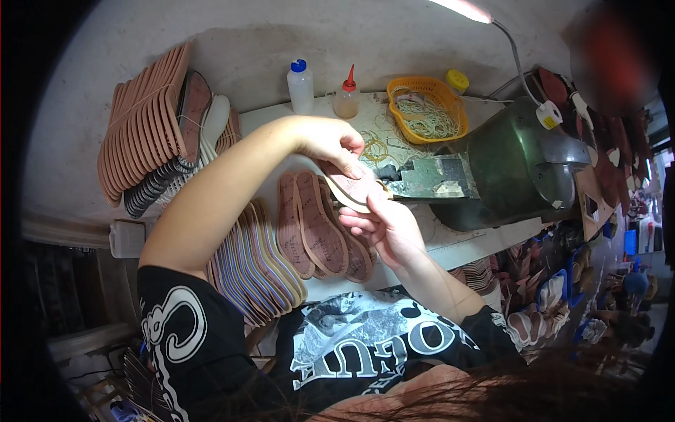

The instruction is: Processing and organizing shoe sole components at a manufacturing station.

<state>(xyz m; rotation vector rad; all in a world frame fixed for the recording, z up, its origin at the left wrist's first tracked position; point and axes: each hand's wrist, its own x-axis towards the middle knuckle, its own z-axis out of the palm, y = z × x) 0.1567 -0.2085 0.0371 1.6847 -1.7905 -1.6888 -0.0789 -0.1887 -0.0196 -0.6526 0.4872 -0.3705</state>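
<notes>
Between my two hands is a shoe insole [343, 184] with a reddish-brown face and a pale edge. My left hand [336, 146] grips its far end from above, thumb lying on the face. At the other end, my right hand [382, 224] pinches the edge between thumb and fingers. The insole's right end is up against the working head of a green machine [432, 177]; the exact contact point is hidden by my right thumb. Several loose brown insoles [320, 228] lie on the white table just below my hands. Beside them leans a row of stacked insoles [254, 264] with coloured edges.
A tall bundle of tan insoles [144, 133] stands at the left. Along the back are a blue-capped bottle [301, 90], a red-tipped glue bottle [346, 100] and a yellow basket [429, 133] of pale strips. A lit lamp [464, 10] hangs above. More shoe parts [538, 316] crowd the right.
</notes>
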